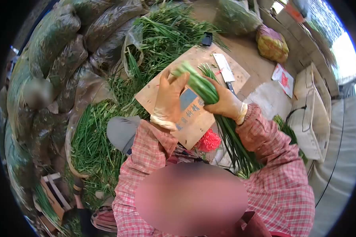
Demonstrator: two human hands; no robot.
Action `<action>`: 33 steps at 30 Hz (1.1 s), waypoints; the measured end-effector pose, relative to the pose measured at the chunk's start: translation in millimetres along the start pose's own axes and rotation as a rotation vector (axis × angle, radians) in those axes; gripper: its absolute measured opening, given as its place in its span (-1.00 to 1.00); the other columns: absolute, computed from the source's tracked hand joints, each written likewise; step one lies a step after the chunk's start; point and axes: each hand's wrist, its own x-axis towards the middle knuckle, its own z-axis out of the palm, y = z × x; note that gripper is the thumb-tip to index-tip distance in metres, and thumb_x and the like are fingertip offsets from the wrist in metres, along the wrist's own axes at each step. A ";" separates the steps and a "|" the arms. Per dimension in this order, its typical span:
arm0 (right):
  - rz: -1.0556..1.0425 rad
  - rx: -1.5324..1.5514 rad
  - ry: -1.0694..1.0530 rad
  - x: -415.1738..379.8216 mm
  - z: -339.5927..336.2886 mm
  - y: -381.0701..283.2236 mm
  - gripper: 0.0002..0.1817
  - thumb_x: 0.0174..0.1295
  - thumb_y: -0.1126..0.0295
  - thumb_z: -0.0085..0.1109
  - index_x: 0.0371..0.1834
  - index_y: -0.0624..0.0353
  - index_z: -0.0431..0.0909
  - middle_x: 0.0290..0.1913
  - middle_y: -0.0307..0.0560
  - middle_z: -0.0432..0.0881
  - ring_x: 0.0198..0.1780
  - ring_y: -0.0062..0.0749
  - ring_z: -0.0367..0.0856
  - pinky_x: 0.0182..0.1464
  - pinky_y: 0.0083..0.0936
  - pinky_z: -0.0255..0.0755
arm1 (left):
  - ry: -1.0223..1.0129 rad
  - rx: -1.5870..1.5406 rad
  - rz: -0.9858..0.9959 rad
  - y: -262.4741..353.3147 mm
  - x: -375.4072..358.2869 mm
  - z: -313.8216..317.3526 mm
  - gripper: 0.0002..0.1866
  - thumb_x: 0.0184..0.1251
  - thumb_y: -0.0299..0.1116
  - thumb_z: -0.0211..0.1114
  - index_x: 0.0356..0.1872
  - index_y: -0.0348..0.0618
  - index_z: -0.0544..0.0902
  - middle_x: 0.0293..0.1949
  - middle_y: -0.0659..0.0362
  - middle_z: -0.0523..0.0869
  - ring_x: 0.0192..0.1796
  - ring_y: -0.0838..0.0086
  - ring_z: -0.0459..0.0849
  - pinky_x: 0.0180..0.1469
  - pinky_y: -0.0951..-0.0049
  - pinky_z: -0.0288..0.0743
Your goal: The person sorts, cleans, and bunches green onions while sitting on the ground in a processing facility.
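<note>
My right hand (225, 102), in a tan glove, is wrapped round a bundle of green garlic chives (203, 89). The bundle is tilted, its pale ends up to the left and its long dark leaves hanging down past my wrist. My left hand (169, 98), gloved alike, has thumb and fingers at the pale ends, partly blurred. Below both hands lies a wooden board (194, 130) with printed characters and a dark blue-grey patch. On its far part rest a cleaver (224, 68) with a dark handle and some more chives (206, 70).
Piles of loose greens (162, 35) and filled plastic sacks (53, 37) crowd the left. A red bunch of string (208, 141) sits at the board's near edge. A small black box (207, 38) is at its far corner. Pale crates (310, 114) stand right. Another person's grey cap (122, 132) shows left.
</note>
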 end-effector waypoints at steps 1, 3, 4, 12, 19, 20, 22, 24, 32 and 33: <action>0.095 -0.016 0.058 6.3 0.8 20.6 -0.14 -0.22 0.42 0.24 0.27 0.17 0.08 -0.14 0.14 0.51 -0.01 -0.16 0.49 0.02 -0.42 0.35 | 0.121 0.057 -0.038 -8.1 -0.9 -14.8 -0.52 0.19 -0.35 0.23 0.10 -0.23 0.31 -0.06 0.12 0.45 -0.02 0.43 0.47 0.06 0.44 0.35; 0.148 -0.149 0.199 33.4 2.2 55.1 -0.14 -0.22 0.43 0.25 0.26 0.18 0.09 -0.17 0.15 0.52 -0.04 -0.13 0.50 -0.02 -0.45 0.37 | 0.234 0.131 -0.049 -3.0 -11.8 -44.6 -0.41 0.19 -0.36 0.23 0.20 -0.25 0.18 0.03 0.05 0.40 0.05 0.36 0.43 0.15 0.40 0.28; 0.258 -0.145 0.167 48.9 -1.5 62.2 -0.08 -0.29 0.34 0.32 0.26 0.17 0.10 0.05 0.27 0.40 0.10 0.03 0.37 0.13 -0.39 0.24 | 0.232 0.150 -0.007 13.7 -21.1 -67.2 -0.36 0.19 -0.36 0.22 0.24 -0.25 0.11 0.06 0.02 0.37 0.09 0.32 0.40 0.19 0.37 0.24; 0.199 -1.136 0.226 133.3 43.7 167.5 0.10 -0.15 -0.23 0.17 0.36 0.15 -0.14 0.10 0.28 0.38 0.11 0.09 0.38 0.14 -0.10 0.21 | 0.812 0.346 0.464 110.7 -185.8 -276.6 -0.28 0.22 -0.28 0.19 0.29 -0.29 0.01 0.19 -0.07 0.25 0.22 0.20 0.28 0.28 0.26 0.13; 0.052 -1.122 -0.108 177.4 50.3 48.8 -0.18 -0.01 -0.06 0.15 0.25 0.21 0.16 0.12 0.21 0.37 0.13 0.04 0.36 0.14 -0.21 0.23 | 1.399 0.452 0.164 57.9 -268.8 -392.0 -0.49 0.12 -0.54 0.19 0.14 -0.32 0.30 -0.01 0.05 0.48 0.01 0.37 0.46 0.05 0.43 0.36; -0.157 -1.026 -0.141 198.6 65.8 34.3 -0.28 0.03 0.05 0.15 0.21 0.22 0.22 0.12 0.20 0.38 0.13 0.00 0.36 0.15 -0.26 0.23 | 1.333 0.584 0.157 41.0 -266.0 -417.7 -0.57 0.13 -0.54 0.18 0.07 -0.26 0.38 0.01 0.01 0.48 0.04 0.36 0.46 0.09 0.41 0.33; -0.419 -0.690 -0.348 236.4 140.8 -19.5 -0.39 0.00 0.29 0.19 0.16 0.25 0.30 0.06 0.13 0.45 0.11 -0.08 0.39 0.16 -0.38 0.24 | 1.135 0.959 0.145 9.4 -243.3 -460.8 -0.56 0.05 -0.36 0.26 0.01 -0.20 0.46 0.00 -0.01 0.49 0.05 0.19 0.46 0.14 0.33 0.28; -0.661 -0.737 -0.578 249.9 236.5 -84.8 -0.40 -0.08 0.35 0.23 0.12 0.21 0.34 0.03 0.12 0.47 0.09 -0.05 0.40 0.15 -0.34 0.26 | 1.010 1.224 0.038 39.2 -194.9 -434.1 -0.57 -0.02 -0.26 0.27 -0.07 -0.19 0.51 -0.04 -0.04 0.51 0.07 0.12 0.41 0.14 0.26 0.26; -1.365 -1.194 -0.866 283.7 554.6 -70.8 -0.23 -0.12 -0.04 0.23 0.16 0.13 0.30 0.29 -0.02 0.17 0.36 -0.23 0.03 0.38 -0.20 -0.22 | 0.917 1.676 -0.140 41.4 -73.6 -509.4 -0.36 0.01 -0.28 0.30 0.16 -0.15 0.29 0.23 0.01 0.21 0.26 0.11 0.16 0.26 0.20 0.11; -1.380 -1.277 -0.889 283.6 566.5 -63.5 -0.18 -0.10 -0.12 0.18 0.18 0.19 0.27 0.32 -0.01 0.13 0.38 -0.23 -0.02 0.39 -0.21 -0.28 | 0.910 1.721 -0.112 40.2 -66.3 -517.8 -0.36 0.01 -0.29 0.29 0.16 -0.17 0.28 0.24 0.00 0.20 0.27 0.11 0.15 0.26 0.20 0.10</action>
